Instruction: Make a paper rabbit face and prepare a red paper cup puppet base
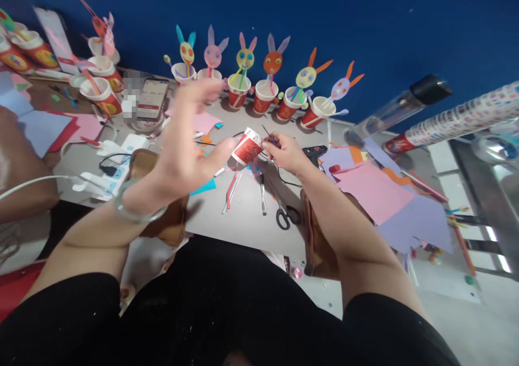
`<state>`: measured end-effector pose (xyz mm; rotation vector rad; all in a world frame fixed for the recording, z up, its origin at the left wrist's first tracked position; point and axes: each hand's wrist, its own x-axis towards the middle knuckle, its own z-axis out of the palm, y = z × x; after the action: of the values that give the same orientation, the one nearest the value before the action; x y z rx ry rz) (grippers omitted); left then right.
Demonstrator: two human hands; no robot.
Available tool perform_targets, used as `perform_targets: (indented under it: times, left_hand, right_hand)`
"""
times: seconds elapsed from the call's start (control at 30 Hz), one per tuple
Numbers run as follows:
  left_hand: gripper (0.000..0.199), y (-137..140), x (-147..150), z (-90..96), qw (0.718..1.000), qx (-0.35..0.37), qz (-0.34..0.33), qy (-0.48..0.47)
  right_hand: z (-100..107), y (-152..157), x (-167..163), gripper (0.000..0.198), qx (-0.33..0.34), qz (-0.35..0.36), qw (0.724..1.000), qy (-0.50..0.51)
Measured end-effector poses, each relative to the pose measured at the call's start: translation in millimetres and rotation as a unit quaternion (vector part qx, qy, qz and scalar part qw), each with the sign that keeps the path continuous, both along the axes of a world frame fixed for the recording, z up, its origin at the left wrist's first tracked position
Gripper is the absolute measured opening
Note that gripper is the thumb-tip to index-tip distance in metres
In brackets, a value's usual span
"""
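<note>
A red and white paper cup (248,148) is tilted over the desk between my two hands. My left hand (182,139) is raised, slightly blurred, its fingers spread from the thumb; the thumb tip overlaps the cup's left edge. My right hand (286,152) is closed around a slim dark tool (274,138) with a thin point, its fingertips at the cup's right side. Which hand bears the cup's weight I cannot tell. Below lie paper straws (231,192), a marker (263,194) and black-handled scissors (284,217).
Along the blue wall stand several cups with paper rabbits (265,97). A phone (153,98) and a power strip (115,163) are to the left, beside another person's arm (24,166). Right are a glue gun (314,152), coloured paper (377,190) and a long cup stack (458,118).
</note>
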<state>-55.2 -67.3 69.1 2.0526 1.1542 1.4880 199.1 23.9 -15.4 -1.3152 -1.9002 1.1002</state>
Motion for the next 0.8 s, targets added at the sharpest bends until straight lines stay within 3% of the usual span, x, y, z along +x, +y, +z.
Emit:
perform_targets:
  times: [0.07,0.13,0.2,0.23,0.33,0.5,0.63,0.8]
  left_hand:
    - [0.085,38.5,13.8,-22.3,0.997,-0.045,-0.057,0.039]
    - [0.097,70.9,29.3,-45.9,0.984,-0.135,-0.100,0.055]
    - [0.105,88.6,43.8,-65.1,0.969,-0.206,-0.129,0.051]
    - [0.100,91.9,49.8,-72.2,0.963,-0.228,-0.137,0.035]
    - [0.075,89.5,60.9,-84.4,0.942,-0.285,-0.166,-0.056]
    - [0.059,84.9,62.1,-91.6,0.882,-0.375,-0.230,-0.168]
    - [0.051,81.4,62.9,-94.5,0.833,-0.422,-0.280,-0.224]
    - [0.051,72.9,64.8,-92.2,0.825,-0.416,-0.297,-0.241]
  right_hand:
    - [8.4,-10.1,2.3,0.020,0.046,-0.023,0.999,0.015]
    - [16.3,-21.1,4.3,0.022,0.092,-0.045,0.995,0.012]
    - [21.8,-30.9,6.1,0.023,0.119,-0.061,0.991,-0.006]
    - [23.1,-34.6,7.0,0.024,0.134,-0.071,0.988,-0.016]
    - [21.0,-38.1,9.6,0.029,0.139,-0.091,0.986,-0.004]
    - [9.9,-29.0,12.7,0.045,0.042,-0.137,0.979,0.145]
    - [11.5,-28.2,11.1,0.050,-0.004,-0.119,0.976,0.184]
    - [19.6,-34.5,7.5,0.052,0.021,-0.114,0.976,0.182]
